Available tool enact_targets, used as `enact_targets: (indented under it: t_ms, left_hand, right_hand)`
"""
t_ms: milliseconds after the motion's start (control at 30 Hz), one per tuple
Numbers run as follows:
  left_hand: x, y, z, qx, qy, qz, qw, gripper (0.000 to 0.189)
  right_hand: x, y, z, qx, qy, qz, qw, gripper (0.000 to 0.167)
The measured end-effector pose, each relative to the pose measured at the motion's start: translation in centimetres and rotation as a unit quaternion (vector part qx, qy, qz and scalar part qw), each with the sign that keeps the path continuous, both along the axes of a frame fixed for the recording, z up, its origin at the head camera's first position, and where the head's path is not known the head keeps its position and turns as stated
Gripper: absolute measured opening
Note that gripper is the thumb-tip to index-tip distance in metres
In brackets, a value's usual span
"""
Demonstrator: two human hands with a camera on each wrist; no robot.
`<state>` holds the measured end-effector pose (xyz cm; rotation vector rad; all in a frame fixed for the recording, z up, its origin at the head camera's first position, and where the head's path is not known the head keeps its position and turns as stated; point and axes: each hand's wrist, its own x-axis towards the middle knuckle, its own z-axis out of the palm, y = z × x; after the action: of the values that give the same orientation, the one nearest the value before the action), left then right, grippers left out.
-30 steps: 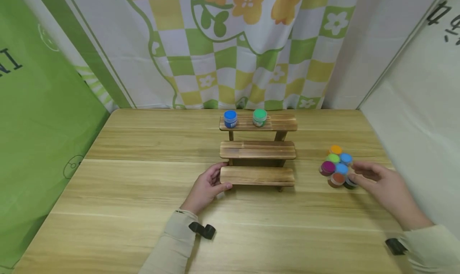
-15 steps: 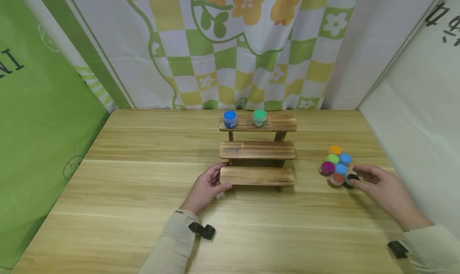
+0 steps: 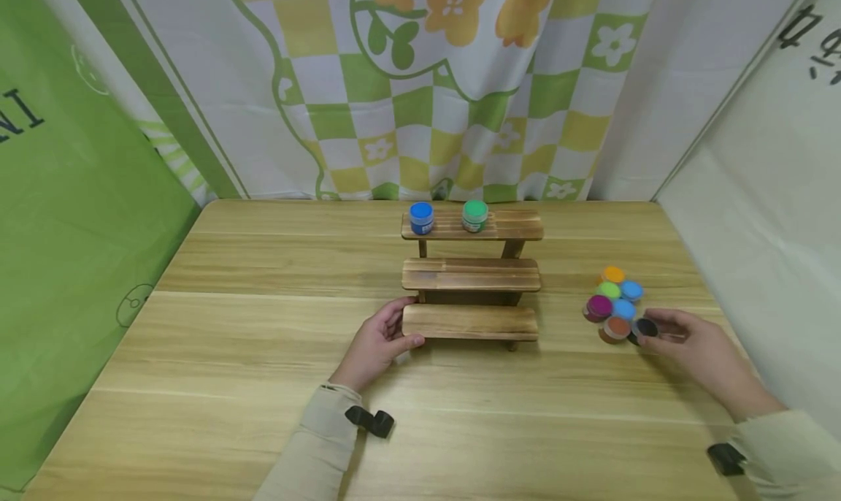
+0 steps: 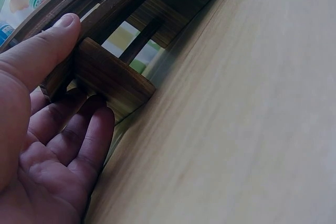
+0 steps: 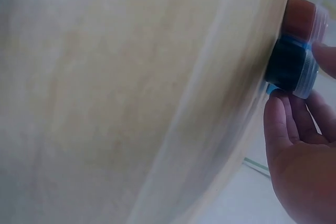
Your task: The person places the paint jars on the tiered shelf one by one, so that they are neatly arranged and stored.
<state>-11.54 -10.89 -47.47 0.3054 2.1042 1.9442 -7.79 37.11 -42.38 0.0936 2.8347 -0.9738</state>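
Note:
A three-step wooden display rack (image 3: 470,322) stands mid-table. My left hand (image 3: 374,344) holds the left end of its lowest step; in the left wrist view the thumb (image 4: 65,22) lies over the board and the fingers reach in below it. On the top step sit a blue paint jar (image 3: 421,218) and a green paint jar (image 3: 475,216). To the right, my right hand (image 3: 703,351) has thumb and fingers around a black paint jar (image 5: 286,66), which rests on the table at the near right of a cluster, beside a brown paint jar (image 3: 615,329).
The cluster also has a purple jar (image 3: 598,308), an orange jar (image 3: 614,275), a light green jar (image 3: 608,291) and two light blue ones, packed closely. A checked curtain (image 3: 460,121) hangs behind the table (image 3: 263,384); a pale cloth wall (image 3: 775,216) rises close on the right.
My right hand has come in slightly, its fingers and thumb drawing closer around the black jar. The left hand and the rack have stayed where they were.

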Motion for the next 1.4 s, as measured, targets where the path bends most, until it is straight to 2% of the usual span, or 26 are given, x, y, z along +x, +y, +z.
enact_targets:
  t_ms: [400,667,1000,1400]
  left_hand:
    - [0.1,0.0,0.2,0.0,-0.005,0.0,1.0,0.068]
    - [0.1,0.1,0.1,-0.005,-0.006,0.005,1.0,0.069]
    - [0.0,0.0,0.0,-0.004,-0.007,0.0,1.0,0.07]
    - [-0.1,-0.2,-0.2,-0.007,-0.002,-0.005,1.0,0.071]
  right_hand:
    - [0.1,0.2,-0.3,0.004,-0.002,0.0,1.0,0.065]
    - [0.4,0.2,0.3,0.026,0.031,-0.017,0.9991,0.06]
    - [0.5,-0.3,1.1,-0.014,0.068,-0.033,0.997,0.059]
    - [1.0,-2.2,2.3,-0.041,0.086,-0.057,0.9938,0.057]
